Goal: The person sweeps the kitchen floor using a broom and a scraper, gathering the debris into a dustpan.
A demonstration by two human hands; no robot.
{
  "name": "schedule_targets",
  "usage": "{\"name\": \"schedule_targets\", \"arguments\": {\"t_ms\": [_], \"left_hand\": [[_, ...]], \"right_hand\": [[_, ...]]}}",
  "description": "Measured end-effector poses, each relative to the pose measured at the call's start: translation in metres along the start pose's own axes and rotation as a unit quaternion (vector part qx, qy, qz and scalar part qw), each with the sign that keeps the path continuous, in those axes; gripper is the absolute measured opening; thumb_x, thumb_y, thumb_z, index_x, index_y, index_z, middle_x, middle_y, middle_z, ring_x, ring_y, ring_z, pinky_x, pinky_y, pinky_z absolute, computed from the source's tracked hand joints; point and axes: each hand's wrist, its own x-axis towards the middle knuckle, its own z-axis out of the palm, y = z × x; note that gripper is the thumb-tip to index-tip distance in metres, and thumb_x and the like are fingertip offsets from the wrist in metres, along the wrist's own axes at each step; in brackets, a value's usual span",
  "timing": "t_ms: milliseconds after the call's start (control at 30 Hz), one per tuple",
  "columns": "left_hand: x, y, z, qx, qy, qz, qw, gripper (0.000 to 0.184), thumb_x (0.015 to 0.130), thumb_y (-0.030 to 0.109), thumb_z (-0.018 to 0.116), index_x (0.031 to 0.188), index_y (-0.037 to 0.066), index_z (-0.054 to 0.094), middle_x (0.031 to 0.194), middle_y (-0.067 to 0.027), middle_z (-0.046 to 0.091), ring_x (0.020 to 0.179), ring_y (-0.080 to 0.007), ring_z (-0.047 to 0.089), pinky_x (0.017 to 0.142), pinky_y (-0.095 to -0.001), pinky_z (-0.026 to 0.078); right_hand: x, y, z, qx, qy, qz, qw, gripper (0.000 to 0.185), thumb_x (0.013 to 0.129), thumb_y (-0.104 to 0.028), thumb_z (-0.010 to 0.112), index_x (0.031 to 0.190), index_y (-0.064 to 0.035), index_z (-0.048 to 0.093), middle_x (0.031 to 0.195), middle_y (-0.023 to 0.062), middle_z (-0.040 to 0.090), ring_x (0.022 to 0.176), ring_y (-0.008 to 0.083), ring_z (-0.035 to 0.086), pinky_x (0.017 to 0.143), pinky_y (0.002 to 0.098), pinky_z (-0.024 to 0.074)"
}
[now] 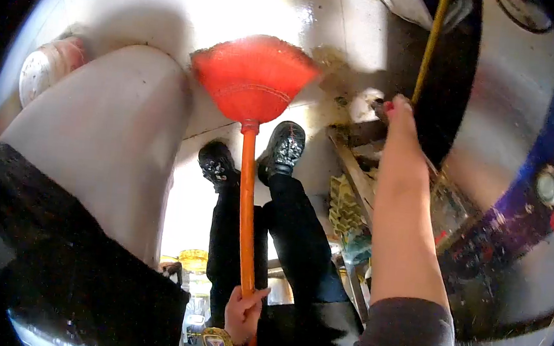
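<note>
My left hand (pixel 245 315), with a watch-like band at the wrist, is closed round the orange handle of a broom (pixel 255 82). Its wide red fan-shaped head points away from me, over the pale floor past my shoes. My right arm reaches forward on the right, and my right hand (pixel 399 109) has its fingers curled. A small reddish spot shows at the fingers; what they grip is too small to make out. A yellow pole (pixel 430 51) rises right beside that hand. Just left of it lies a crumpled white thing (pixel 365 106).
A big pale rounded container (pixel 105 138) stands on the left, with a white-and-red bucket (pixel 52 68) behind it. On the right is a large shiny metal drum-like body (pixel 505 120). Clutter with a yellowish egg-tray-like piece (pixel 343 205) lies below my right arm. The floor (pixel 238 11) looks wet.
</note>
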Motion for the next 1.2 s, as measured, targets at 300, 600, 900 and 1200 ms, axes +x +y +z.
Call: {"name": "schedule_targets", "arguments": {"t_ms": [300,600,900,1200], "left_hand": [[-0.004,0.025,-0.002,-0.028,0.007,-0.031,0.999,0.023,0.082,-0.003,0.049,0.099,0.004,0.063,0.082,-0.0057,0.043,0.055,-0.0100,0.048,0.049,-0.0204,0.037],[-0.005,0.010,-0.004,-0.039,0.005,0.015,0.999,0.024,0.082,-0.004,0.049,0.101,0.004,0.063,0.080,-0.0052,0.042,0.054,-0.0094,0.046,0.047,-0.0203,0.035],[0.005,0.007,0.002,-0.062,0.047,-0.119,0.990,0.020,0.080,-0.001,0.053,0.096,0.003,0.065,0.082,-0.0023,0.044,0.058,-0.0061,0.046,0.049,-0.0180,0.035],[0.001,0.002,-0.001,-0.059,0.017,-0.022,0.998,0.026,0.078,-0.004,0.050,0.097,0.005,0.065,0.084,-0.0058,0.045,0.058,-0.0109,0.048,0.051,-0.0207,0.036]], "right_hand": [[-0.105,0.041,-0.003,-0.178,-0.219,-0.139,0.949,0.014,0.074,-0.002,0.052,0.086,0.0007,0.047,0.063,0.0094,0.047,0.047,0.0178,0.046,0.036,0.0297,0.0361],[-0.196,0.130,-0.008,0.106,-0.119,0.083,0.984,0.002,0.076,0.002,0.046,0.077,0.0002,0.048,0.063,0.0130,0.050,0.045,0.0205,0.046,0.038,0.0314,0.0396],[0.077,0.147,0.012,-0.218,0.257,0.002,0.942,0.024,0.081,-0.027,0.049,0.075,-0.0063,0.061,0.086,0.0087,0.062,0.071,0.0202,0.059,0.056,0.0381,0.0462],[0.077,0.127,-0.016,-0.299,0.091,0.044,0.949,0.025,0.078,-0.021,0.052,0.061,-0.0027,0.053,0.064,0.0088,0.060,0.053,0.0150,0.054,0.044,0.0297,0.0430]]}}
